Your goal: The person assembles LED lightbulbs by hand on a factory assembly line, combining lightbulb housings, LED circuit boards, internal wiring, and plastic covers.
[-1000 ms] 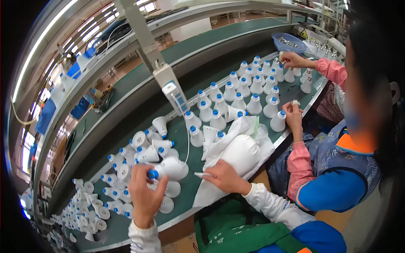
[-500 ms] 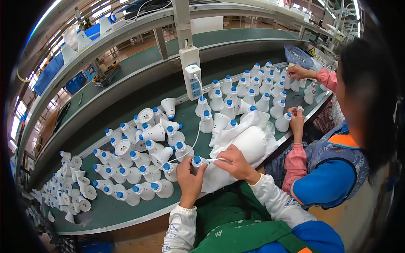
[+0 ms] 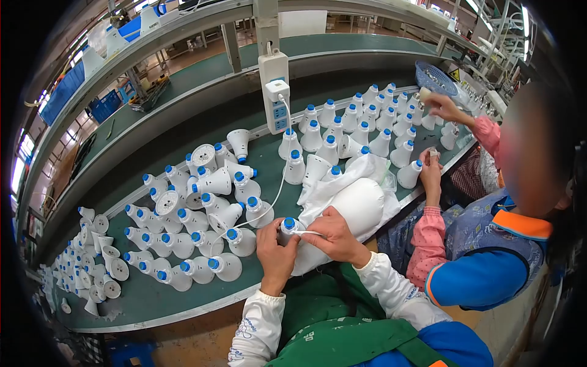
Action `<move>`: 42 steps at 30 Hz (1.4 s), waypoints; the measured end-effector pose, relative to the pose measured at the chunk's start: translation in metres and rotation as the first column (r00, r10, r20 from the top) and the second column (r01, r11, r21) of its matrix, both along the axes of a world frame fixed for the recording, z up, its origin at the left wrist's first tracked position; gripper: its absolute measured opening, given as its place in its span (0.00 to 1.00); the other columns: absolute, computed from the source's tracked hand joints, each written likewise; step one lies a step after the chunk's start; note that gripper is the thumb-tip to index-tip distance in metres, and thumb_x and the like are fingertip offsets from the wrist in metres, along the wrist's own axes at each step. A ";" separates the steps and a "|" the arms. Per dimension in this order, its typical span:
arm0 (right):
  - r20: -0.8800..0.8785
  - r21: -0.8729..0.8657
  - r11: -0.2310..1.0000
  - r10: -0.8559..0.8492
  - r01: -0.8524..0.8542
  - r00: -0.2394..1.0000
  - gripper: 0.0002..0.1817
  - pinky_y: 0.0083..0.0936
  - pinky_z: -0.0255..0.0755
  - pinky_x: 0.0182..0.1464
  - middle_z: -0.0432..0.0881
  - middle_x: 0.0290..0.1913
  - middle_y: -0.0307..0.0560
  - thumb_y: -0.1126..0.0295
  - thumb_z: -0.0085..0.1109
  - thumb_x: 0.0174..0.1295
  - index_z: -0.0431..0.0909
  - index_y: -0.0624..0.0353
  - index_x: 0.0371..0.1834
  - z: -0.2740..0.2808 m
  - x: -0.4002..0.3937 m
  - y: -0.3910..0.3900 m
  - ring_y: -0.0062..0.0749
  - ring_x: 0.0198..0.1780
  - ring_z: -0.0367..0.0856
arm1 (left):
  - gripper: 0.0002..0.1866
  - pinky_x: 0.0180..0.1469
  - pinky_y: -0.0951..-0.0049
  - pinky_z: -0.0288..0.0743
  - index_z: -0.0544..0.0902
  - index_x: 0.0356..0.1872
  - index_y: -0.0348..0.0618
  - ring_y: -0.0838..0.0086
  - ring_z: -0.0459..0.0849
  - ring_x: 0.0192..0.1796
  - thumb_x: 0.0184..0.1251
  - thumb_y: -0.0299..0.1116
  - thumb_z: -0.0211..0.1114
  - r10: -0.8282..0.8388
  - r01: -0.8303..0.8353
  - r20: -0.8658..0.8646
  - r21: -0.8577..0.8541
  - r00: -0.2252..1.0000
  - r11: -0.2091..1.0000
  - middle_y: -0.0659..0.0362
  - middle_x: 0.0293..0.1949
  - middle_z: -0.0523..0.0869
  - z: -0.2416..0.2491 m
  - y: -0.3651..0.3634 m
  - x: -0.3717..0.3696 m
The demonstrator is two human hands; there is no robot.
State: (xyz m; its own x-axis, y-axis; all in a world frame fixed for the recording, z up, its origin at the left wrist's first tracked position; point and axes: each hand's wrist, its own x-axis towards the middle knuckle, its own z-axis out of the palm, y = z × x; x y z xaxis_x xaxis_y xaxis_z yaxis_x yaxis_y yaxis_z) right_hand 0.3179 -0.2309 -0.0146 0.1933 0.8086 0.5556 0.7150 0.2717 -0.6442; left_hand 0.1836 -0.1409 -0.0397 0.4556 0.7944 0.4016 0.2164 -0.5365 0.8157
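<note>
A white cone-shaped housing with a blue cap (image 3: 289, 227) stands upright between my hands. My left hand (image 3: 276, 254) is wrapped round its left side. My right hand (image 3: 335, 237) pinches a white cable (image 3: 309, 232), whose tip is at the blue cap; the cable loops left and up to a white plug (image 3: 278, 90) on a power strip (image 3: 274, 98). Beside my right hand lies a white cloth bundle (image 3: 358, 205) on the green bench (image 3: 147, 298). To the left, many similar housings (image 3: 225, 266) lie tilted or on their sides.
Rows of upright housings (image 3: 380, 144) stand beyond the cloth bundle. At the right sits a co-worker (image 3: 477, 263), one hand (image 3: 431, 177) near a housing, the other (image 3: 446, 108) raised with a small pale part. A blue basket (image 3: 435, 78) is at the back; a metal rail (image 3: 171, 58) crosses above.
My right hand has moved slightly left, bringing the cable's tip against the blue cap. The co-worker's far hand has lifted slightly. The view has shifted a little.
</note>
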 end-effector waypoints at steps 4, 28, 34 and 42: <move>-0.013 0.011 1.000 -0.006 0.007 1.000 0.04 0.26 0.57 0.38 0.79 0.22 0.37 0.68 0.63 0.54 0.81 0.55 0.26 -0.002 0.001 0.001 0.29 0.23 0.69 | 0.22 0.42 0.66 0.71 0.79 0.41 0.42 0.61 0.77 0.42 0.39 0.25 0.72 -0.007 0.007 0.005 -0.008 1.000 1.000 0.57 0.38 0.81 0.002 0.000 0.001; -0.353 0.002 0.997 -0.065 0.071 0.933 0.07 0.24 0.60 0.32 0.74 0.18 0.37 0.68 0.64 0.54 0.81 0.60 0.25 0.000 0.007 -0.008 0.27 0.28 0.64 | 0.33 0.48 0.57 0.72 0.71 0.51 0.40 0.51 0.76 0.51 0.40 0.33 0.75 -0.029 0.207 -0.584 0.241 0.811 0.948 0.46 0.49 0.76 0.035 0.002 -0.077; -0.373 -0.003 0.999 -0.046 0.048 0.927 0.09 0.27 0.61 0.32 0.73 0.18 0.40 0.63 0.63 0.55 0.81 0.55 0.25 -0.003 0.006 -0.005 0.32 0.26 0.64 | 0.38 0.58 0.57 0.64 0.67 0.57 0.37 0.48 0.70 0.56 0.39 0.26 0.74 0.016 0.165 -0.429 0.382 0.903 0.909 0.43 0.53 0.71 0.016 -0.010 -0.089; -0.456 0.047 0.996 -0.042 0.071 0.889 0.13 0.27 0.57 0.23 0.67 0.11 0.43 0.64 0.62 0.56 0.79 0.61 0.20 -0.002 0.007 -0.003 0.28 0.16 0.61 | 0.25 0.49 0.58 0.69 0.74 0.51 0.37 0.50 0.75 0.45 0.48 0.31 0.66 -0.032 0.158 -0.257 0.488 0.966 0.858 0.45 0.43 0.77 0.094 0.015 -0.070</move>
